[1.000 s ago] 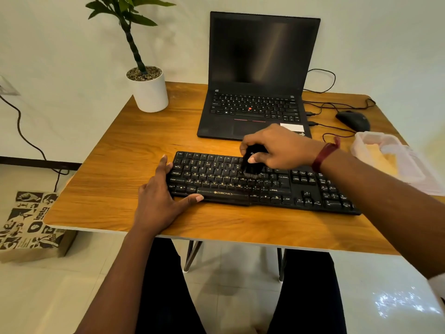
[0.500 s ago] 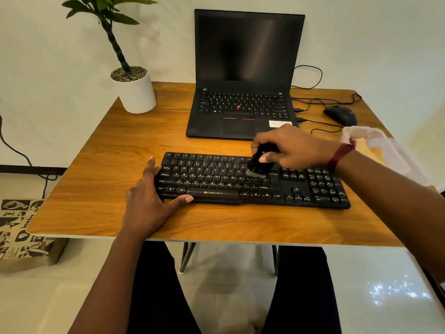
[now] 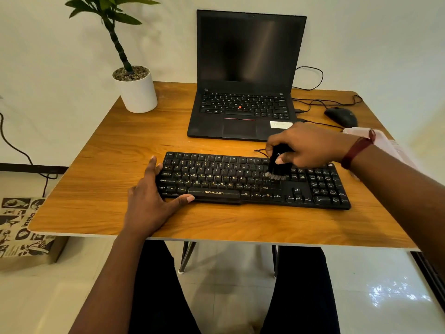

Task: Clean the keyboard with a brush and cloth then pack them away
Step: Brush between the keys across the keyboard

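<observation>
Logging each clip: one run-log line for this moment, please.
phase: brushing | right hand: grips brush on keyboard | left hand: braces keyboard's left end

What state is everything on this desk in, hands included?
laptop: open, screen dark.
keyboard: flat on the desk.
brush: upright, bristles on the keys.
right hand: grips the brush.
left hand: fingers straight, resting against the keyboard's left end.
mouse: untouched, right of the laptop.
plant: upright.
</observation>
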